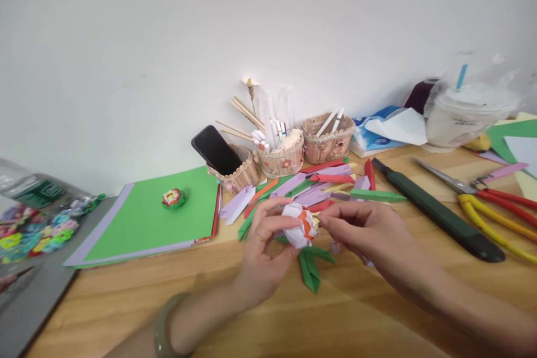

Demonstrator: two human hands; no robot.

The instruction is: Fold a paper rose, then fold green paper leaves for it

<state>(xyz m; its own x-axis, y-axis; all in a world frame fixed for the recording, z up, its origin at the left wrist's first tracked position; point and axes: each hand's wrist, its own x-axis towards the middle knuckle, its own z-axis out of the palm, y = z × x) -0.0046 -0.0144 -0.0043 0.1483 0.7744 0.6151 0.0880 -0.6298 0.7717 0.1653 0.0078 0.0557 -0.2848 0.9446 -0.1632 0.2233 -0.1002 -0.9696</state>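
Note:
My left hand point(262, 251) grips a half-made paper flower point(298, 226) of white, lilac and orange folds with green leaves point(310, 268) hanging below. It wears a ring and a green bangle at the wrist. My right hand point(363, 226) pinches the flower's right side with fingers closed. Both hands hover just above the wooden table point(260, 313). Behind them lies a pile of folded paper strips point(319, 184) in red, green, lilac and yellow.
A stack of green paper sheets point(142, 224) with a finished small flower point(172, 197) lies left. Stick baskets point(281, 159) hold a phone point(213, 150), pens and sticks. A dark utility knife point(436, 212), scissors point(482, 198), tissues point(377, 131) and a bagged cup point(465, 112) sit right. Bagged flowers point(33, 229) lie far left.

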